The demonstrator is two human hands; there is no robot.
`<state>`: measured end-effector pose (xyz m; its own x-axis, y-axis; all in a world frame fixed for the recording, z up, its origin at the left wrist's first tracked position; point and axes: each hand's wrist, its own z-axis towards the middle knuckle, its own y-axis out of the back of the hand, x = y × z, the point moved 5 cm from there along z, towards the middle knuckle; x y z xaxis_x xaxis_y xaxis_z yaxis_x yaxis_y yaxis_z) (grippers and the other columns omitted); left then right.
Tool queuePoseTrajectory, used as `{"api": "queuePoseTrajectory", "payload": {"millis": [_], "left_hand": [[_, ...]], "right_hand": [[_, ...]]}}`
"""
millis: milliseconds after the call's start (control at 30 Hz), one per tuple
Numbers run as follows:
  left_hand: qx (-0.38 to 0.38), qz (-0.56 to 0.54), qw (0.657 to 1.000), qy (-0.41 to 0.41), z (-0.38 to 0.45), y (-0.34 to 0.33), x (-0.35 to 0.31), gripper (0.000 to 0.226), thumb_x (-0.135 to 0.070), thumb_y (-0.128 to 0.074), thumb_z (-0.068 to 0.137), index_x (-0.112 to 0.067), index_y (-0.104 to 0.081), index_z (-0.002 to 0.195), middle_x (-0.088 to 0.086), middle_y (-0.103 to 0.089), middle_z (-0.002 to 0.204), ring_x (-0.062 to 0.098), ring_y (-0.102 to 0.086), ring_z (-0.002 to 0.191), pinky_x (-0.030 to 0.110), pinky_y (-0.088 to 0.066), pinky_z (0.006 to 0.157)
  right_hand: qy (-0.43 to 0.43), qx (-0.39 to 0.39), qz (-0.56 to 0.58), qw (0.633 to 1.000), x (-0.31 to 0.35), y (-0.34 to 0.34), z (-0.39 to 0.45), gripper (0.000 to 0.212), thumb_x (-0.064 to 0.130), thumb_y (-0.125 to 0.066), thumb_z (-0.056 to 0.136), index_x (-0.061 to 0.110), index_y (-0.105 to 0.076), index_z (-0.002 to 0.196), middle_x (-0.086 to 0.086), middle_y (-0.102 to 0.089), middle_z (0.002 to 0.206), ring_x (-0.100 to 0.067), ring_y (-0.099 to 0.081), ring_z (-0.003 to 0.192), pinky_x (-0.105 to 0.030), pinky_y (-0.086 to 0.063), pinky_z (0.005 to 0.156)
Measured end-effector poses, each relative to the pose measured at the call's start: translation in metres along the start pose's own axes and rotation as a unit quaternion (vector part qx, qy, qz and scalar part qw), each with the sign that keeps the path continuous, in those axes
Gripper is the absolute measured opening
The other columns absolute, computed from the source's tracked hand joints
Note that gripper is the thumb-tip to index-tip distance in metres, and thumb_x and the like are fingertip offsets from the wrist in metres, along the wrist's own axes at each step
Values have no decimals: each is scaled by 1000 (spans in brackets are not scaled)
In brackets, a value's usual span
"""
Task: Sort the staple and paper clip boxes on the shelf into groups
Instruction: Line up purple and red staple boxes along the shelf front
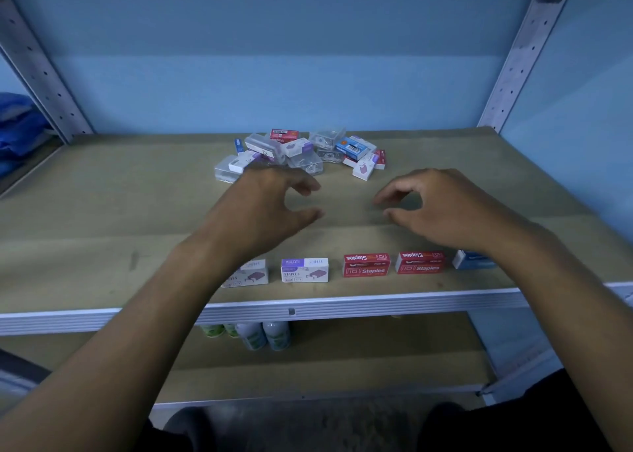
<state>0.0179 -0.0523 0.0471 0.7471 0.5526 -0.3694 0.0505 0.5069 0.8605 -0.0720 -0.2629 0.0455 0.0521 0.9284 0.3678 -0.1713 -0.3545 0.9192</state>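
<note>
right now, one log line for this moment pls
left hand open, empty | right hand open, empty | front row five boxes | pile at back unsorted

stockroom, slotted metal shelving [524, 57], stationery boxes [301, 150], bottles [263, 335] below

Brown shelf [102, 211]: jumbled box pile [301, 151] near back edge; row of staple boxes [363, 266] along front edge.

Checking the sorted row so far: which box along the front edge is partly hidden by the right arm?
The blue box at the row's right end; the two red boxes beside it show fully.
</note>
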Motion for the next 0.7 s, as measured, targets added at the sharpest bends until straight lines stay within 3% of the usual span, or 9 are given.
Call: {"api": "queuePoseTrajectory", "payload": {"millis": [133,300,400,567,700], "left_hand": [[-47,70,993,80,7,4,35,49,-54,-69,79,-30,-65,122,-3,-66,124,28,-50,118,37,-43,101],[-8,133,982,137,19,-4,82,80,-80,-34,66,-41,-47,135,-8,-44,151,22,-29,145,41,-21,118],[23,164,973,162,24,-11,102,88,-86,-27,64,-44,-37,141,-10,-35,156,21,-22,149,45,-20,119],[43,147,971,183,26,-9,112,86,-87,-31,64,-49,-33,141,-13,-33,157,22,-23,148,48,-24,117],[45,126,972,195,20,-3,104,61,-68,-51,83,-49,-40,140,-15,-38,153,25,-31,142,46,-33,110]], "right_hand": [[-33,-22,10,999,-7,-11,25,31,30,-66,87,35,-70,118,6,-64,121,-9,-56,110,-20,-38,89],[-85,-48,15,995,-17,-20,60,44,35,-64,86,38,-59,129,-2,-54,126,-23,-53,120,-30,-43,96],[-109,-60,16,992,-23,-28,76,49,39,-64,84,34,-56,132,-4,-54,125,-28,-51,122,-36,-44,101],[-116,-62,10,991,-26,-38,90,40,38,-69,81,27,-61,118,-6,-59,124,-30,-54,116,-35,-44,100],[-111,-41,-9,993,-24,-44,94,26,31,-66,83,27,-61,108,-6,-61,130,-32,-55,118,-34,-44,100]]}}
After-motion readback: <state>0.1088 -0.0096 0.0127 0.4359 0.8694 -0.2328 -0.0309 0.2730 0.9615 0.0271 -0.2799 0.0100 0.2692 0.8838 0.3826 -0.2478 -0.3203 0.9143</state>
